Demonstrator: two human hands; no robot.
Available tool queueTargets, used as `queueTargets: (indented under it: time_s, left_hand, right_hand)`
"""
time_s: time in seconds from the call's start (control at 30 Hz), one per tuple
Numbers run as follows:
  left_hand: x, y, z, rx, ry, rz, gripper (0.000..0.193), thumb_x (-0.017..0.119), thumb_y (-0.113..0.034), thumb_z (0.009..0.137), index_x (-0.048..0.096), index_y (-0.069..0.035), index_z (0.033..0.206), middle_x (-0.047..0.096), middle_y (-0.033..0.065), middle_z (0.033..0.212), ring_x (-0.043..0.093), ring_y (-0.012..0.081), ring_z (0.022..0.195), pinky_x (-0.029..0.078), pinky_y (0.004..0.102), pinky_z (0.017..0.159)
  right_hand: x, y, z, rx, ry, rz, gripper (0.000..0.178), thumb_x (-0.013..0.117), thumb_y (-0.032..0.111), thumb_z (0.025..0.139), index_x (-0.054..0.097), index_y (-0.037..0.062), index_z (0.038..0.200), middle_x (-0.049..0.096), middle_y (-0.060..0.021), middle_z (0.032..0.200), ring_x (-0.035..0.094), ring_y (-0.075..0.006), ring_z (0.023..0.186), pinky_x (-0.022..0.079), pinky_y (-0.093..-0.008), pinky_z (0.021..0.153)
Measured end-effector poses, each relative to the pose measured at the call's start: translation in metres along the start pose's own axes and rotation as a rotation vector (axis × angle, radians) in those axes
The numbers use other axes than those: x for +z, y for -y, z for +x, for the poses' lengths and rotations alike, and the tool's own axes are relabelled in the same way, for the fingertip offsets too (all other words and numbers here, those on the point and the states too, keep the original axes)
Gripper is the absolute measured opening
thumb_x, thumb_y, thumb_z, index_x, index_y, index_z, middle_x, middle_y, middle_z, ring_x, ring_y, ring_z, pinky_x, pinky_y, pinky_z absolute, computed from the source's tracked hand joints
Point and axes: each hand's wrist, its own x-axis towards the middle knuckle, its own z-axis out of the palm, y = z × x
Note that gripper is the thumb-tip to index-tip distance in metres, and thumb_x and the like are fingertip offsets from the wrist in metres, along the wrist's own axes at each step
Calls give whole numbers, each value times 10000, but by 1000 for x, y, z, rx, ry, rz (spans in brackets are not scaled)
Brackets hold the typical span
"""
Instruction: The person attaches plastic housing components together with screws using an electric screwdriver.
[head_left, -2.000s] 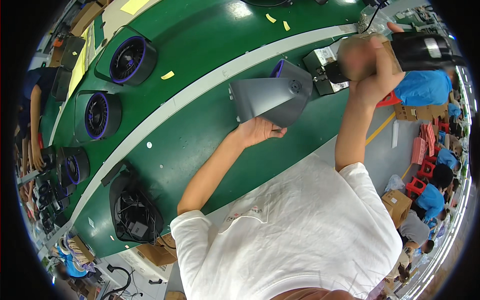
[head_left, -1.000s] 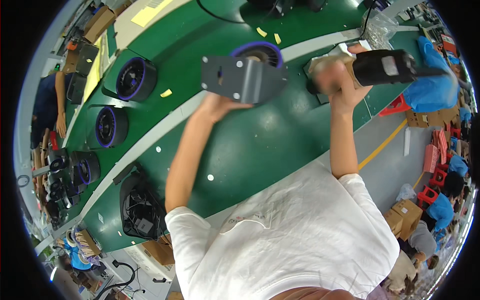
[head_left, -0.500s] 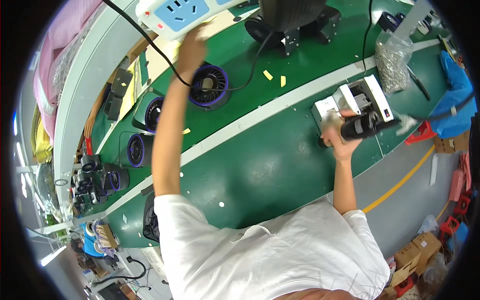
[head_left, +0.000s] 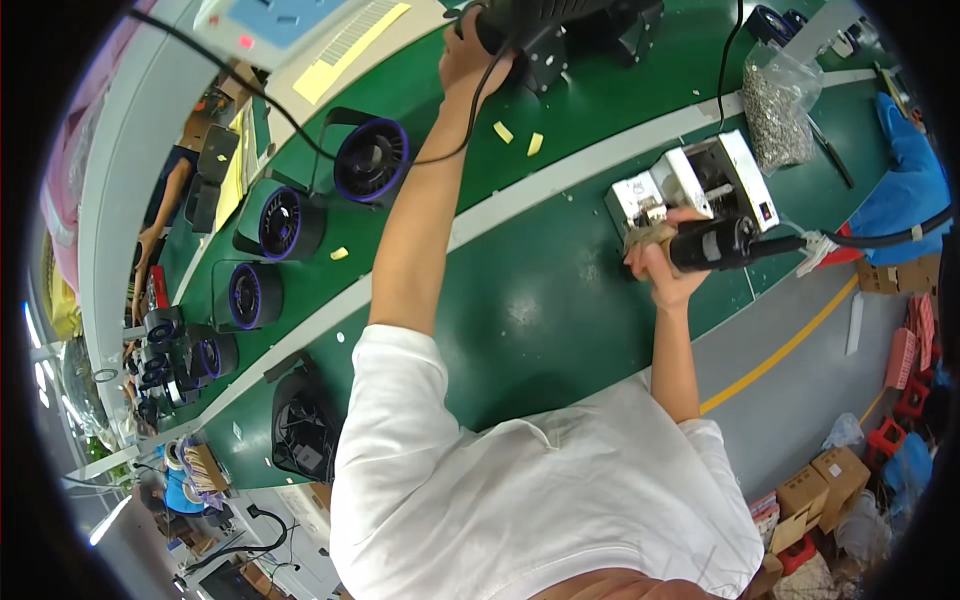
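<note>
Left hand (head_left: 472,65), mine: outstretched, fingers at the dark bracketed housing (head_left: 545,62) beyond the green bench's (head_left: 530,350) pale strip; grip, cannot tell. Right hand (head_left: 674,268), well apart: wrapped around the black electric screwdriver (head_left: 712,246), at the white screw feeder (head_left: 748,180). Hazard: black cord (head_left: 235,76) crossing before my left forearm; a hasty pull could snag it. Hazard: screwdriver knocking the feeder, should my eyes stay left.
</note>
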Motion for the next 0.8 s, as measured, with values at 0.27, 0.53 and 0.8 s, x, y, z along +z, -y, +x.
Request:
queueTargets:
  time_s: [0.27, 0.53, 0.8]
  left_hand:
    - [-65, 25, -78, 57, -369, -409, 589, 732, -185, 674, 478, -77, 1195, 556, 205, 1087, 577, 378, 971, 466, 396, 834]
    - [-161, -60, -244, 239, -10, -503, 525, 691, -55, 633, 594, -133, 1143, 557, 153, 1024, 592, 296, 845, 493, 358, 726]
    - [-160, -73, -290, 330, 74, -462, 554, 715, -139, 606, 621, -219, 1146, 548, 143, 1033, 591, 278, 772, 503, 355, 630]
  right_hand:
    - [21, 42, 26, -132, -175, -36, 385, 585, -1, 789, 384, -61, 1111, 470, -77, 577, 458, -152, 411, 431, -292, 427]
    - [13, 3, 43, -381, -151, -479, 314, 547, -55, 815, 403, -69, 1094, 487, -78, 553, 481, -147, 419, 399, -262, 401]
    - [60, 33, 45, -153, -28, -300, 360, 552, -14, 815, 401, -78, 1136, 482, -87, 556, 462, -145, 406, 405, -288, 398]
